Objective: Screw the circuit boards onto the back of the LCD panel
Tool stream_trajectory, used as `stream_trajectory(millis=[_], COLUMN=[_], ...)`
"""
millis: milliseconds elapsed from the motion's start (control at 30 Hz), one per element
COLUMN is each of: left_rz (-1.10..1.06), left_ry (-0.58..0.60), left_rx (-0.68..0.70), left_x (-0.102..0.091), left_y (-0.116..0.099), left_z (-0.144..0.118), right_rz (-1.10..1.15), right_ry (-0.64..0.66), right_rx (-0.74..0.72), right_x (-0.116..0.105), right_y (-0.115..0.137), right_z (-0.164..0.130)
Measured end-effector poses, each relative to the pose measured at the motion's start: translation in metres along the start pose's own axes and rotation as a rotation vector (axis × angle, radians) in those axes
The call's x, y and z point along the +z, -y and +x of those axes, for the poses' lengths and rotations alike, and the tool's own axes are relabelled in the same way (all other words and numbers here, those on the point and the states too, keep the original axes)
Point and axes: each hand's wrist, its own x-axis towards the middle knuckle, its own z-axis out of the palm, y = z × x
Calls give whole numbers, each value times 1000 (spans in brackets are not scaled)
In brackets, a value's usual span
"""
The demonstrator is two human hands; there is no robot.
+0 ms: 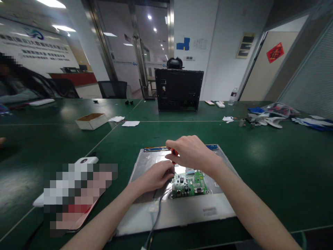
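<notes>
A silver metal display panel [145,211] lies flat on the green table in front of me. A green circuit board [189,184] sits on its middle. My right hand [194,151] hovers above the board, closed around the red handle of a screwdriver [174,152]. My left hand [158,174] rests on the panel just left of the board, fingers curled near the screwdriver's lower end; what it pinches is hidden. A grey cable [156,218] runs from the board toward me.
A black monitor back [179,89] stands upright at mid-table. A small cardboard box [91,121] and paper scraps [130,123] lie to the left, bags and white parts [275,116] at far right. A white device [85,160] sits near left. A person sits at far left.
</notes>
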Motion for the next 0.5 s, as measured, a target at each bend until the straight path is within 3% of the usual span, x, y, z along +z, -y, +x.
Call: stream_trajectory(millis=[500], left_rz=[16], left_ry=[-13], left_rx=[-10], left_x=[0], left_y=[-2], left_z=[-1], right_rz=[-15], right_ry=[2], right_rx=[-10], right_x=[-1], right_y=[1], right_z=[-1])
